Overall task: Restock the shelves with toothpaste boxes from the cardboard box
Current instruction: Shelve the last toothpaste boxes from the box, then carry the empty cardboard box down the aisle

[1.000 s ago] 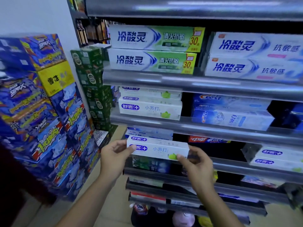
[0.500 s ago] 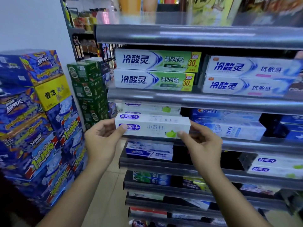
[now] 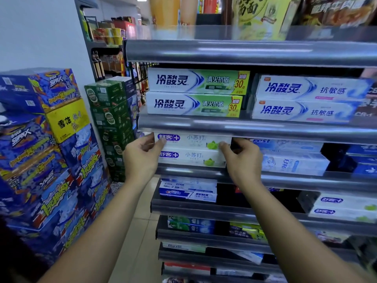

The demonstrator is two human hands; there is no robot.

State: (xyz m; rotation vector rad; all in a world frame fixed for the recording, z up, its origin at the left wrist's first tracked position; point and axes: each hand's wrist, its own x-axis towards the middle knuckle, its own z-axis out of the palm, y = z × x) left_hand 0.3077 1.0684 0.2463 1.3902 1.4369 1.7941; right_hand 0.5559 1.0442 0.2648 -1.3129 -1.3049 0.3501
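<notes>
Left grip [image 3: 140, 158] and right grip [image 3: 242, 160] each pinch an end of the toothpaste box [image 3: 193, 139], label out, flat atop the matching box [image 3: 191, 158]; end-holds likely leave the tight gap above it unobstructed.

Behind the fingers [image 3: 224, 146], the left hand [image 3: 140, 158] and right hand [image 3: 242, 161] lead into bare wrists and long, slender forearms, uncovered as far as they show.

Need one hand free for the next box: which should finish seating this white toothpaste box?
Probably left: the left hand holds the white toothpaste box at its open end, the right hand is crowded by Crest boxes.
</notes>
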